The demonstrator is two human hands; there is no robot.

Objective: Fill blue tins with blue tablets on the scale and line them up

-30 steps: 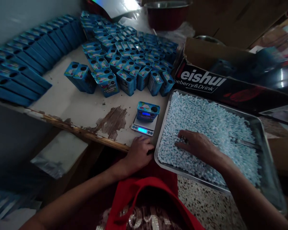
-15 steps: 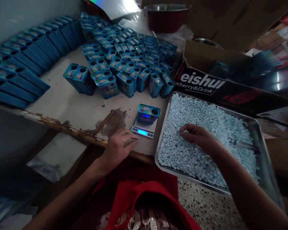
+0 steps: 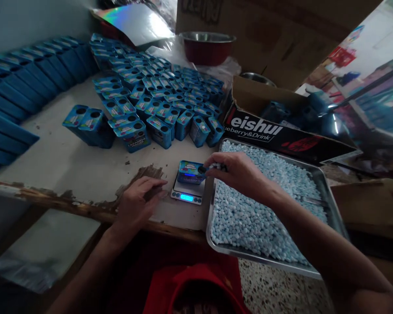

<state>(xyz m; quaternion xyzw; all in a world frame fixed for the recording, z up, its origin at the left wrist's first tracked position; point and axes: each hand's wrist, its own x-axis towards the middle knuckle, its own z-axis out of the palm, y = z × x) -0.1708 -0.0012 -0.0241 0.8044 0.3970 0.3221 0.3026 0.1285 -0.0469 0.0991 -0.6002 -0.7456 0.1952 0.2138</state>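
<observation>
A blue candy tin (image 3: 191,172) with a dark round hole in its top sits on a small digital scale (image 3: 187,194) whose display is lit blue. My right hand (image 3: 236,171) is at the tin's right side, its fingers pinched round a few pale candies (image 3: 217,166) close to the hole. To the left of the scale, my left hand (image 3: 140,201) hovers over the table edge with thumb and fingers apart, holding nothing. A metal tray (image 3: 227,250) full of small white and pale blue candies (image 3: 245,218) lies under my right forearm.
Many blue tins (image 3: 157,96) stand in rows across the table (image 3: 94,174). Behind the tray is an open carton (image 3: 258,126) with blue tins inside. A red metal bowl (image 3: 207,50) stands at the back. A metal scoop handle (image 3: 314,201) lies in the candies.
My right hand has gone from the candies in the tray to the hole of the tin, with candies in its fingers. My left hand has opened and the view has tilted up.
</observation>
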